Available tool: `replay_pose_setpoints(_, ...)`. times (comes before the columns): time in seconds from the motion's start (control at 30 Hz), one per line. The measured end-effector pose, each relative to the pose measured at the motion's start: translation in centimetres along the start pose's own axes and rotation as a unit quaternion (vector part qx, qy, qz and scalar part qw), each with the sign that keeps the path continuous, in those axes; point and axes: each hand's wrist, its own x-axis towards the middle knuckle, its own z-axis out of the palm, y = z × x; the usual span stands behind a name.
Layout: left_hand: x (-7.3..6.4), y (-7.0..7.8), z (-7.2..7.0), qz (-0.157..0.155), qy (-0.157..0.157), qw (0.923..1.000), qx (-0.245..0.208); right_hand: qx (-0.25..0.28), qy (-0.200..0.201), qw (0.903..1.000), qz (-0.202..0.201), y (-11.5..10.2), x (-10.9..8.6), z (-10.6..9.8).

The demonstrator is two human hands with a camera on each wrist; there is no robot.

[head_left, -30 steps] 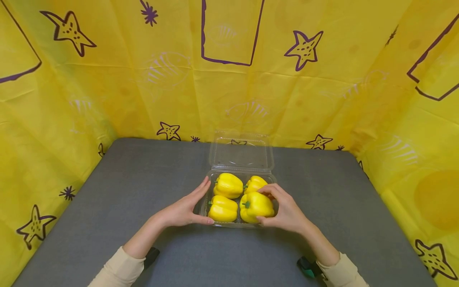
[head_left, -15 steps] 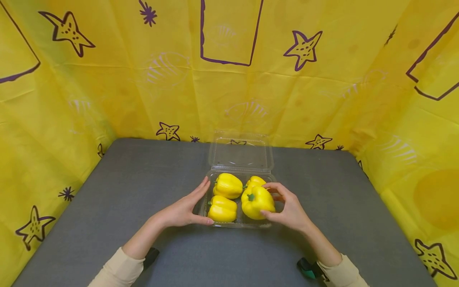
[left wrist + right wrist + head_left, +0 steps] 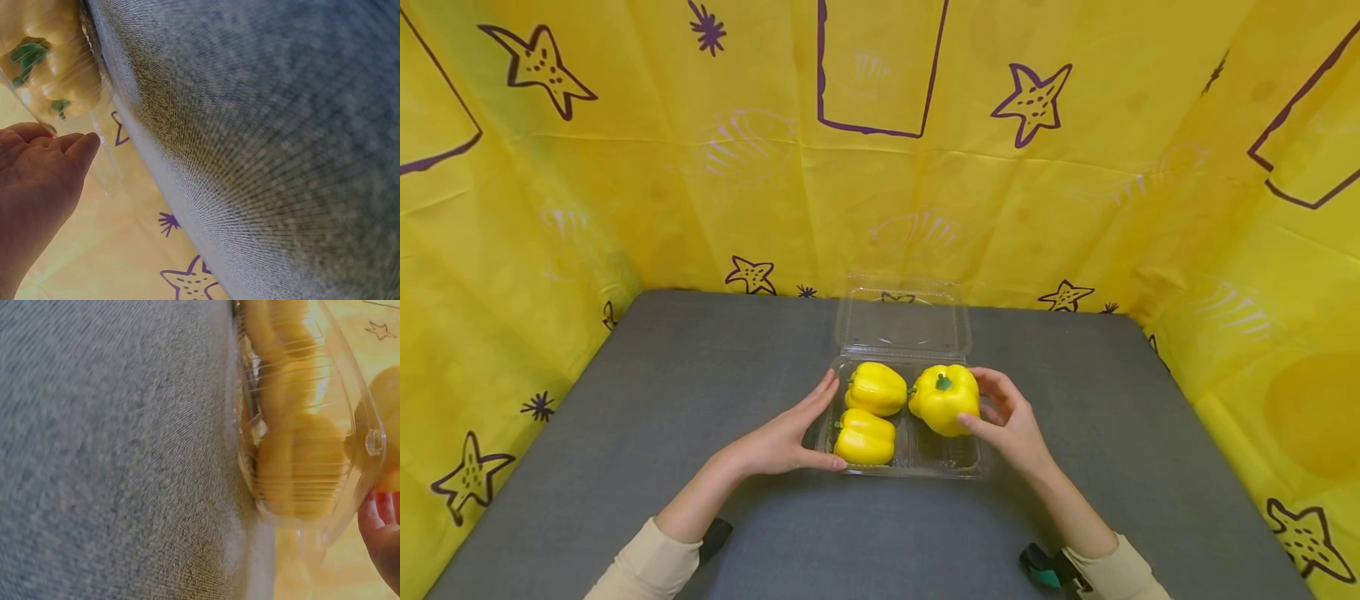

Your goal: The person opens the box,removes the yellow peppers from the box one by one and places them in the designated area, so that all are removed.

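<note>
A clear plastic clamshell box [image 3: 947, 454] has two yellow bell peppers in its left half, a far one [image 3: 877, 388] and a near one [image 3: 866, 437]. My right hand [image 3: 1011, 425] grips another yellow bell pepper [image 3: 951, 404], raised over the box's right side, green stem showing. This mostly hides a further pepper behind it. The front right compartment shows bare. With long, extended fingers, my left hand [image 3: 786, 433] touches the box's left side, thumb at its front corner. The right wrist view shows the held pepper [image 3: 386, 412] above the box rim, fingers beneath it.
The box's transparent lid [image 3: 904, 325] stands raised at the back, near the yellow curtain [image 3: 880, 192]. A grey cloth-covered table [image 3: 722, 358] lies beneath, with yellow printed sheets at the back and both sides.
My right hand has lifted the pepper out of the front right compartment and carried it up and slightly away from me, over the back right pepper. The left hand has stayed put.
</note>
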Motion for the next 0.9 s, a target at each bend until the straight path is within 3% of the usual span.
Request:
replay_pose_setpoints(0.23, -0.1, 0.0, 0.0, -0.002, -0.001, 1.0, -0.004, 0.012, 0.055, 0.9967, 0.058, -0.4, 0.4, -0.3)
replay_pose_setpoints(0.5, 0.0, -0.1, 0.0, 0.0, -0.001, 1.0, 0.001, 0.036, 0.125, 0.9883, 0.08, -0.3, 1.1, -1.0)
replay_pose_setpoints(0.9, 0.0, -0.1, 0.1, -0.003, -0.002, 1.0, -0.001, 0.061, 0.197, 0.9708, 0.122, 0.4, 2.7, -2.6)
